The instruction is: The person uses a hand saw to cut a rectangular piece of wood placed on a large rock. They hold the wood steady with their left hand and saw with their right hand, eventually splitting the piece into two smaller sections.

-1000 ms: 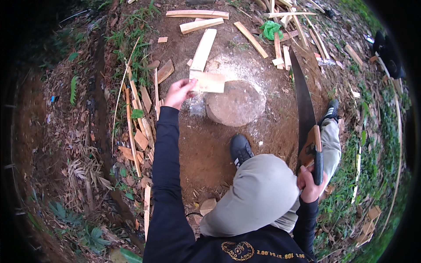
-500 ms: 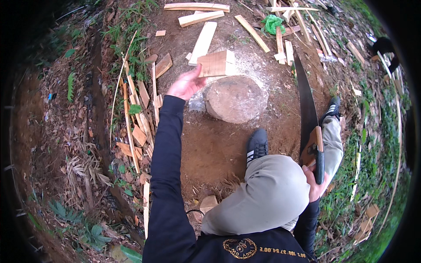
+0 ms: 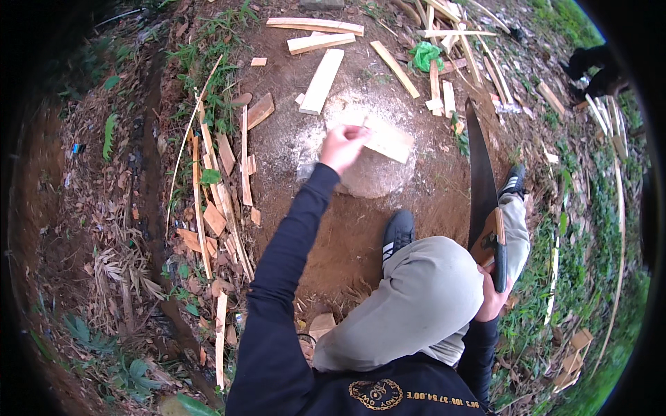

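Observation:
A pale short wooden board (image 3: 388,141) is above the round stump (image 3: 378,182), covering its far part; I cannot tell if the two touch. My left hand (image 3: 343,148) is closed on the board's left end, fingers pinched. Beside my right knee, my right hand (image 3: 491,297) grips the handle of a handsaw (image 3: 481,163). The saw's dark, tapering blade points away from me, its tip near the scattered wood strips. Sawdust (image 3: 347,104) whitens the soil around the stump.
Beyond the stump lie a flat plank (image 3: 322,81) and several strips. A green plastic bag (image 3: 424,55) sits among offcuts at the far right. Long thin slats (image 3: 223,201) line the left side, next to a narrow ditch (image 3: 142,166). My shoe (image 3: 398,234) stands close to the stump.
My left hand has moved right and nearer, bringing the board over the stump and turning it so its right end points nearer to me. The right hand still holds the saw.

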{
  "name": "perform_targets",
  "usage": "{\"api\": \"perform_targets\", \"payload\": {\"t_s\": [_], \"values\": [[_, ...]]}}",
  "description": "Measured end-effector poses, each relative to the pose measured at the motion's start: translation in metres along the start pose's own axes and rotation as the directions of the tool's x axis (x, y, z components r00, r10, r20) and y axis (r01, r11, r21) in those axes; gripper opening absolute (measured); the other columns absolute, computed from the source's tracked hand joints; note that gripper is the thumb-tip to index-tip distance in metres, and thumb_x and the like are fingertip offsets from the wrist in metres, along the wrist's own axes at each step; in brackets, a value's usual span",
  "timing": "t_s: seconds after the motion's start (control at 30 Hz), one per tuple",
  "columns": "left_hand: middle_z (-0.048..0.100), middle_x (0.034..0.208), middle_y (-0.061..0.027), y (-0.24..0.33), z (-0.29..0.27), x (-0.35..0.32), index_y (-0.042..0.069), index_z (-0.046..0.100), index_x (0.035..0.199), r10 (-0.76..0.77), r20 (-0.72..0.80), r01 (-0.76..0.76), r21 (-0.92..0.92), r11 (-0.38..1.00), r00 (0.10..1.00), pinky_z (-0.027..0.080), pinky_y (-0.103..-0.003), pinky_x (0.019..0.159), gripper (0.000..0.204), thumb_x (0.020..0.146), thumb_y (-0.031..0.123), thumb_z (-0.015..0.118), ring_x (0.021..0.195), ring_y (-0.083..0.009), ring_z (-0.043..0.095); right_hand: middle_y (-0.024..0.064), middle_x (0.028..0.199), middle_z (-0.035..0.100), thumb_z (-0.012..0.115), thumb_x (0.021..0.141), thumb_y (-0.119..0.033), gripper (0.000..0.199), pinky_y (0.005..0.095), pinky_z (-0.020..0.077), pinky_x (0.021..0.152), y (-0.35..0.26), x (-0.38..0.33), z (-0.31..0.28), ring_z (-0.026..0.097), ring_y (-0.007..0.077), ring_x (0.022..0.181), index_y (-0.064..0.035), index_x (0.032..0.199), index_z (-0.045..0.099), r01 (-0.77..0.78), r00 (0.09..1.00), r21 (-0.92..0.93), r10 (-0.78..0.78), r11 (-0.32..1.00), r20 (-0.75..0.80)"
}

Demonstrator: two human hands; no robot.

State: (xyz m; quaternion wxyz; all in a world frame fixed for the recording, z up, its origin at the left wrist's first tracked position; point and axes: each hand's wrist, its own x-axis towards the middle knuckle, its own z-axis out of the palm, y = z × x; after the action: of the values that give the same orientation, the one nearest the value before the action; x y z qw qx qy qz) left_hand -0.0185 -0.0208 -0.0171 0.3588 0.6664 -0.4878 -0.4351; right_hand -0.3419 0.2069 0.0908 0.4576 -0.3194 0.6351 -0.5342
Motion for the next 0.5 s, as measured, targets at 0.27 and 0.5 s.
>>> {"api": "perform_targets", "payload": {"t_s": [0.27,0.5], "values": [[0.074,0.092,-0.0134,-0.028,-0.062,-0.04,-0.003,0.07,0.101,0.101,-0.31,-0.011,0.28,0.96,0.945,0.055,-0.032,0.074,0.043,0.087,0.038,0.074,0.081,-0.0206,0.07,0.0019,0.05,0.048,0.067,0.084,-0.001,0.02,0.0231,0.0318,0.036,0.003,-0.003,-0.015,0.041,0.0088,0.037,-0.0029,0.073,0.051,0.021,0.998,0.029,-0.019,0.999,-0.063],[0.069,0.099,-0.0122,-0.034,-0.161,-0.063,-0.003,0.062,0.109,0.229,-0.589,-0.099,0.245,0.964,0.775,0.055,-0.03,0.071,0.039,0.086,0.025,0.077,0.083,-0.0178,0.067,0.0021,0.049,0.047,0.067,0.084,-0.002,0.019,0.0244,0.0326,0.036,-0.008,0.005,0.0,0.041,0.0099,0.035,-0.003,0.074,0.051,-0.01,0.999,0.111,0.005,0.994,0.044]]}}
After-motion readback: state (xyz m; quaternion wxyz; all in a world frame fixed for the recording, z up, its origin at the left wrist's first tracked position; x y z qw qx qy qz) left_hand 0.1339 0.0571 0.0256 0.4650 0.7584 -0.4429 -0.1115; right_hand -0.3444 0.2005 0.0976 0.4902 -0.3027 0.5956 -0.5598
